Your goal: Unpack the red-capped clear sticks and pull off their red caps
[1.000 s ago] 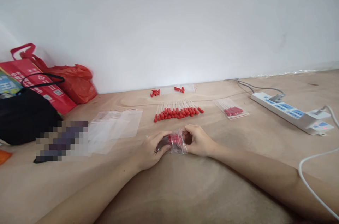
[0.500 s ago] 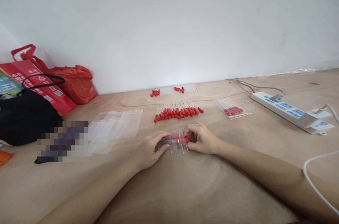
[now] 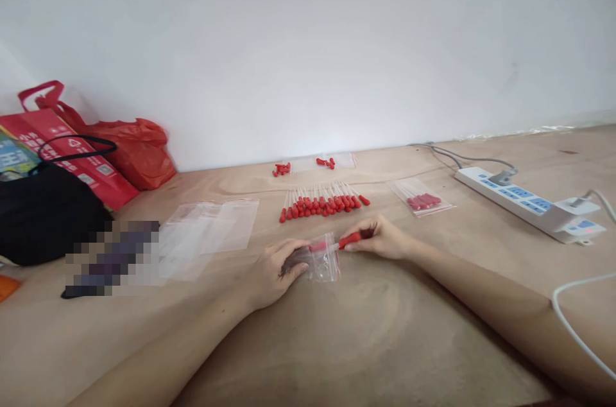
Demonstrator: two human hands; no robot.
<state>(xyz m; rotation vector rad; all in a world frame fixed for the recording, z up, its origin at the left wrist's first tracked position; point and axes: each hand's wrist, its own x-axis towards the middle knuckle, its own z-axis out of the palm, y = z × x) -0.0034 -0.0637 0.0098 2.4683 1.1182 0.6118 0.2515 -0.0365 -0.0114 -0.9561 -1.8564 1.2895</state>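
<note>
The left hand [image 3: 274, 271] grasps a small clear bag [image 3: 325, 267], its mouth edge facing right; the right hand's [image 3: 385, 237] fingers pinch a red-tipped stick [image 3: 349, 240] at that edge. Loose red-tipped sticks [image 3: 322, 204] border the space beyond — bare tabletop [image 3: 337, 343] stretches between the forearms, the power strip [image 3: 514, 198] well apart.

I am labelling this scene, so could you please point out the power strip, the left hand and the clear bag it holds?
Power strip [image 3: 524, 203]: head view, middle of its body.
Left hand [image 3: 271, 273]: head view, back of the hand.
Clear bag [image 3: 321, 267]: head view, visible plastic near its opening.
</note>
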